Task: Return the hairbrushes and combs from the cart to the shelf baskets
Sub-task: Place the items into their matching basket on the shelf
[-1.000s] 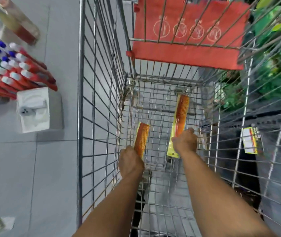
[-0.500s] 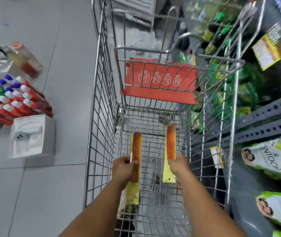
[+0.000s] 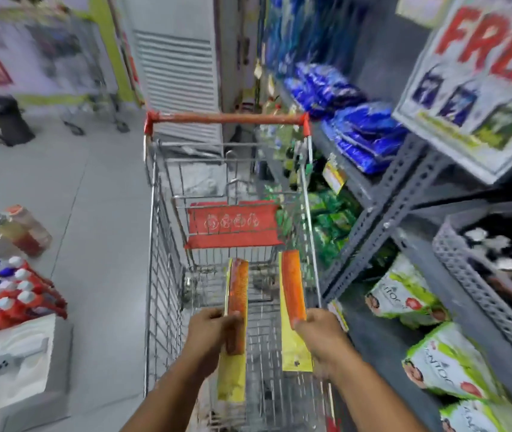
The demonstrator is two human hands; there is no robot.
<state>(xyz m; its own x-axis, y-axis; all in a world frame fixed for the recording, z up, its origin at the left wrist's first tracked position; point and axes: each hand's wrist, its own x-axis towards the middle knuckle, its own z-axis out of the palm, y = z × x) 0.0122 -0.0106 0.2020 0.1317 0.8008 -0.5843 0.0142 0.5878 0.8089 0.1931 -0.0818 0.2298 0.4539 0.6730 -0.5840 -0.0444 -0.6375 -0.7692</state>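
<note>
Fingers (image 3: 217,319) of my left hand (image 3: 209,333) wrapped left comb (image 3: 238,302); right hand (image 3: 320,332) clamped right comb (image 3: 293,289). Both combs raised above cart (image 3: 152,275) near end, likely for carrying to grey basket (image 3: 466,269) at shelf's right edge.

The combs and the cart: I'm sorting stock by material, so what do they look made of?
Both combs, left and right, look like glossy translucent orange plastic on yellow card backing; blur leaves it open. The cart looks like bare metal wire, grey and shiny, with a red, probably plastic handle.
</note>
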